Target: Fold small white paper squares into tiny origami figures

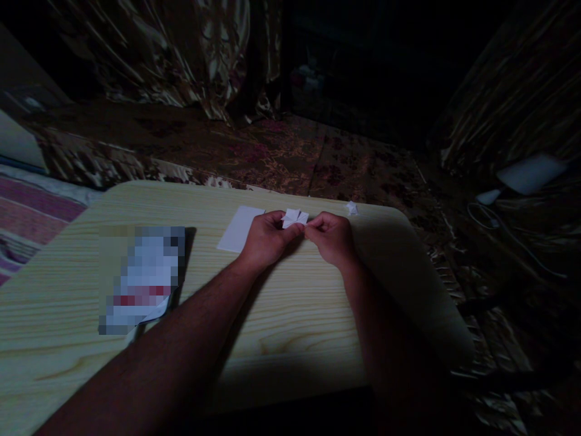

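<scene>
A small folded white paper piece point(295, 217) is pinched between both hands over the far part of a light wooden table point(281, 315). My left hand point(267, 237) grips its left side with closed fingers. My right hand point(330, 237) pinches its right edge. A flat white sheet of paper point(236, 230) lies on the table just left of my left hand. Another small folded white paper piece point(351, 208) rests near the table's far edge, to the right of my right hand.
A blurred rectangular object point(143, 278) lies on the table's left side. Shiny patterned fabric point(281, 151) covers the floor beyond the table. A white device with a cable point(529, 174) sits on the right. Striped cloth point(31, 212) shows at the left. The room is dim.
</scene>
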`<state>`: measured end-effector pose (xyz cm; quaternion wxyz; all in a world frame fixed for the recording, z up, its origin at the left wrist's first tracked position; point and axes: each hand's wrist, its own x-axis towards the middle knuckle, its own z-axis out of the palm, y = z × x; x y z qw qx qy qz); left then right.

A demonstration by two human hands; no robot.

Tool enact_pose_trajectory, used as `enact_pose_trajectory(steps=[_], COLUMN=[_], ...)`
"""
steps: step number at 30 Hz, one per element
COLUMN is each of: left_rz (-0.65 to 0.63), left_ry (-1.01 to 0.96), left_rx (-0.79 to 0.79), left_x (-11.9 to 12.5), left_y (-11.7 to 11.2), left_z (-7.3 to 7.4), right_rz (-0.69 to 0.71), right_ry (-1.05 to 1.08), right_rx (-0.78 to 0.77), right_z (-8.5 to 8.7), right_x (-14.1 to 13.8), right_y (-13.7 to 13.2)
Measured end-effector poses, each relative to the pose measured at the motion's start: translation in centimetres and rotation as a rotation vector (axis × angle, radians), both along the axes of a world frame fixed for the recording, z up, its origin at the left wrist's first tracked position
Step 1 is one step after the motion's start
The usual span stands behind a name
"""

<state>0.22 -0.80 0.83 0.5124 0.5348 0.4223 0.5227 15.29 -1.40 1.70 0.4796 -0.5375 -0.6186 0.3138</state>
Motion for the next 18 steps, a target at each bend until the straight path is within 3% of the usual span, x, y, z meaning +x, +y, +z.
enact_pose_trajectory(steps=[18], left_rz=[0.015], left_ry=[0.045], left_rx=[0.080], left_x=[0.58], left_y=[-0.48], left_z=[0.24], right_rz=[0.043], right_ry=[0.056], right_rx=[-0.024], right_z=[-0.14], right_x=[0.09], right_y=[0.04])
